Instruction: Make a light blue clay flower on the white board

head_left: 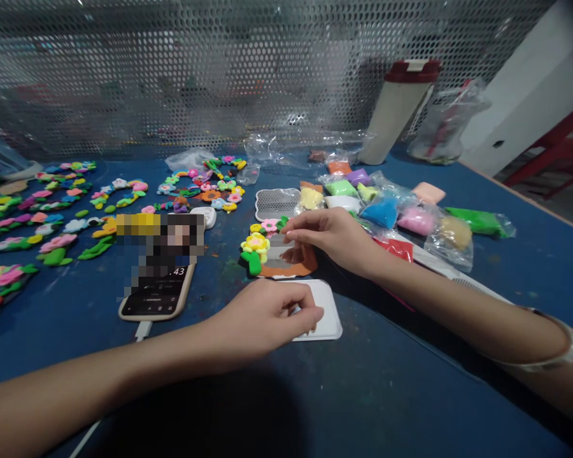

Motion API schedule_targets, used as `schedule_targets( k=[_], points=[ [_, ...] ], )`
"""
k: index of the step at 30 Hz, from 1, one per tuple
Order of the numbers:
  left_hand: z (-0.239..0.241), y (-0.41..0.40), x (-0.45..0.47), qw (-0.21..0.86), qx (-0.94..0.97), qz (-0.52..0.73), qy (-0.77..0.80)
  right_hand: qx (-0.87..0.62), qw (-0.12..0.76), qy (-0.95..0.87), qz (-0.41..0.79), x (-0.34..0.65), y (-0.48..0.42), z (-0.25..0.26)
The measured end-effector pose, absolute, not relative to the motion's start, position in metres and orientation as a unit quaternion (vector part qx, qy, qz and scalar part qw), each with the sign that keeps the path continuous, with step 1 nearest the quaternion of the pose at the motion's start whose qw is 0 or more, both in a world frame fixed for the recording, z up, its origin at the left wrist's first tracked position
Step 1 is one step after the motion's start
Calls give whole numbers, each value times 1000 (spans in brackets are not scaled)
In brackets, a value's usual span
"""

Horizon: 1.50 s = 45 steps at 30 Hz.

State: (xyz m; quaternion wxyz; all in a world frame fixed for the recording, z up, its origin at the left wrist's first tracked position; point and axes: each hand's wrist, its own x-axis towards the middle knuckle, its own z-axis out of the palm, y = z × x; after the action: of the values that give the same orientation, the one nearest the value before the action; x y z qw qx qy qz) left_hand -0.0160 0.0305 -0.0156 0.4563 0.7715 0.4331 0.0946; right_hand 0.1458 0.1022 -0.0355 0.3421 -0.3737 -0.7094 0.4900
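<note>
My right hand [332, 238] reaches over a small mirror [289, 250] with a brown clay border. Its thumb and forefinger pinch at a green clay leaf [282, 222] by the mirror's top edge. Beside the leaf are a pink clay flower [269, 226] and a small yellow face [255, 228]. A large yellow clay flower [256, 245] and a bigger green leaf [251, 263] decorate the left side. My left hand [272, 315] is closed with curled fingers, over a white rectangular case [325, 312]; whatever lies inside those fingers is hidden.
A phone [160, 299] on a charging cable lies left, near rows of clay-flower frames [57, 243]. Clay packets [381, 211] spread out right. A white perforated mirror back [277, 203] lies behind the mirror. A tumbler [398, 114] stands against the perforated metal panel [219, 76].
</note>
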Motion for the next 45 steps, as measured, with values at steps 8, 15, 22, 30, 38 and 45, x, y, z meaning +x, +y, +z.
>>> schedule_targets(
  k=[8, 15, 22, 30, 38, 45],
  points=[
    [-16, 31, -15, 443, 779, 79, 437, -376, 320, -806, 325, 145, 99, -33],
    [-16, 31, -16, 447, 775, 76, 440, -348, 299, -865, 202, 146, 104, -40],
    [-17, 31, -18, 485, 755, 105, 429, -323, 259, -895, 168, 150, 106, -39],
    [-20, 30, -19, 527, 720, 126, 434, -298, 254, -911, 129, 157, 106, -31],
    [-13, 26, -19, 521, 666, 256, 469, -348, 318, -869, 149, 164, 105, -15],
    [2, 38, -25, 522, 635, 359, 441, -313, 249, -873, 279, 157, 58, -8]
  ],
)
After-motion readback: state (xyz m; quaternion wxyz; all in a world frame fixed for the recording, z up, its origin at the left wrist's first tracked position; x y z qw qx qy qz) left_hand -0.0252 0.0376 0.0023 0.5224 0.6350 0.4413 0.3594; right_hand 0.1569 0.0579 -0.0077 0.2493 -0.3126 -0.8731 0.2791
